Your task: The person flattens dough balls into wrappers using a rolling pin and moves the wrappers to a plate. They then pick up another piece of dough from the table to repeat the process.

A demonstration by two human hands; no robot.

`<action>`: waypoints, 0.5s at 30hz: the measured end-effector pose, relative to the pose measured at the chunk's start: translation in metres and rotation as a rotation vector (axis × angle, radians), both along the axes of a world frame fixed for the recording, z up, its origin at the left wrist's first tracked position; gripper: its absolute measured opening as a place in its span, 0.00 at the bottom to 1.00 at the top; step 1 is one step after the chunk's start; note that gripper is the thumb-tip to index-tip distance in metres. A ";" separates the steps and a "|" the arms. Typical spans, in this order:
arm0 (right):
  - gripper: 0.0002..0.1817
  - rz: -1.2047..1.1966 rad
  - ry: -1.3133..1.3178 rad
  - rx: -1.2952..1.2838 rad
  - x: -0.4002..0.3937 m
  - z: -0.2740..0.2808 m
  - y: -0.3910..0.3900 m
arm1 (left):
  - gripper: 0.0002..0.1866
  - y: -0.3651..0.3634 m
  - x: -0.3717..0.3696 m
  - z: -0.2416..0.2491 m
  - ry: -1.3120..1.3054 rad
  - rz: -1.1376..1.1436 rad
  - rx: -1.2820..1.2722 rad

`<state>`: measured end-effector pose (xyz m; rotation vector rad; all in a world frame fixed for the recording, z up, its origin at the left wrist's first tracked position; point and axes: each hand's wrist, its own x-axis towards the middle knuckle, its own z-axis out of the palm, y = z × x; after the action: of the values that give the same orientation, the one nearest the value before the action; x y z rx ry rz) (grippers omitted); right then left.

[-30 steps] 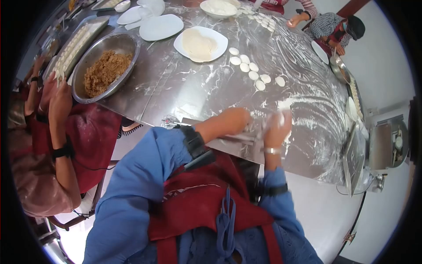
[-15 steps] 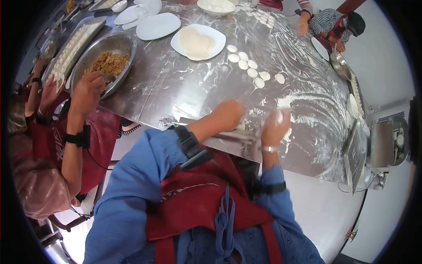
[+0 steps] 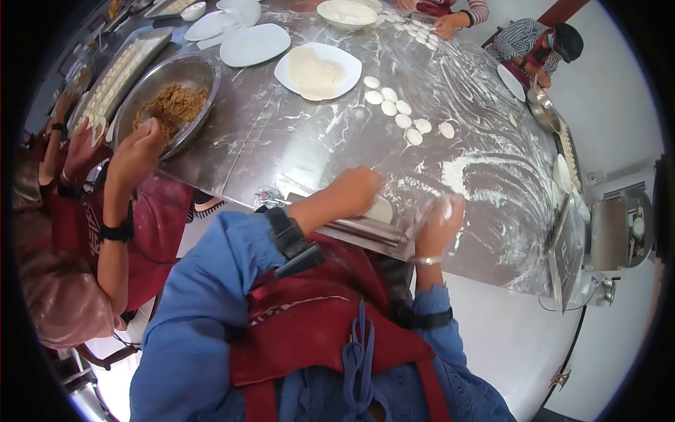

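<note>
My left hand (image 3: 349,193) is closed at the front edge of the steel table, its fingers on a pale round dough wrapper (image 3: 381,209) that is partly hidden under them. A metal cylinder (image 3: 365,229), which looks like a rolling pin, lies along the table edge in front of the wrapper. My right hand (image 3: 440,224) is at the cylinder's right end, floury and blurred by motion; its grip does not show clearly. Beyond my hands, several small flattened dough discs (image 3: 403,121) lie on the floured surface.
A white plate (image 3: 351,83) holds stacked wrappers, beside an unloaded plate (image 3: 254,45). On the left, a co-worker's hand (image 3: 137,151) is at a steel bowl (image 3: 209,98) of brown filling, near a tray (image 3: 158,41) of dumplings. Another person's hand (image 3: 446,27) is at the far side.
My left hand has shifted slightly left and down, uncovering more of the wrapper. My right hand is slightly lower. The neighbour's hand has tilted at the bowl; a far hand has moved left toward the dough pieces.
</note>
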<state>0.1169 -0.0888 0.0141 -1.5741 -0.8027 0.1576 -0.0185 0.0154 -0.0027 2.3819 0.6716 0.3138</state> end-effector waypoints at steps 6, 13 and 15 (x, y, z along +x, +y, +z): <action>0.05 -0.026 -0.264 0.009 0.018 -0.005 0.044 | 0.05 -0.009 0.025 0.002 -0.066 0.089 0.033; 0.05 -0.012 0.052 0.021 -0.006 0.000 -0.011 | 0.05 -0.001 0.004 0.000 -0.043 0.024 0.017; 0.05 -0.014 0.287 0.048 -0.012 0.000 -0.017 | 0.06 -0.004 0.002 0.007 -0.032 -0.002 -0.015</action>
<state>0.1049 -0.1058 0.0141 -1.4704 -0.5670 0.3434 -0.0164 0.0113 0.0042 2.3581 0.6549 0.3436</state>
